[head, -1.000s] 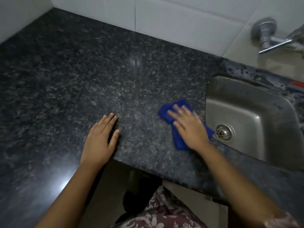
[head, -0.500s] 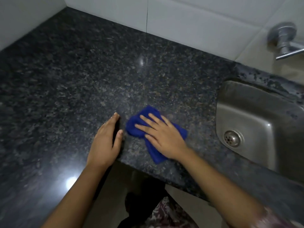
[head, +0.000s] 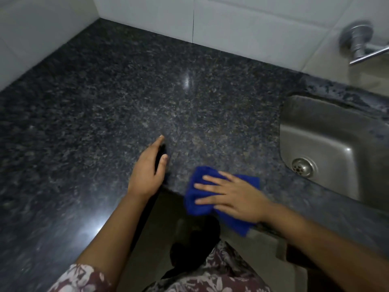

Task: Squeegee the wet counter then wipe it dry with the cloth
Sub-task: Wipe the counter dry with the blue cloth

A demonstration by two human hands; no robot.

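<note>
Fingers (head: 207, 189) of the right hand (head: 237, 197) are spread flat, so the cloth (head: 199, 182) is pressed onto the worktop (head: 126, 106) edge; left hand (head: 147, 171) rests empty, steadying.

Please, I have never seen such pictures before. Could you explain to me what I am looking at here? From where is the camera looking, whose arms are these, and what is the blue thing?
There is no machine here. A person wears one camera on the head, and it looks forward and down, so both arms enter from the bottom of the picture. The surface is a dark speckled counter, with white wall tiles behind. At the right are a steel sink and a tap. The right hand lies flat on a blue cloth and presses it on the counter's front edge, so that part of the cloth hangs over the edge. The left hand rests on the counter beside it and holds nothing. No squeegee is in view.
</note>
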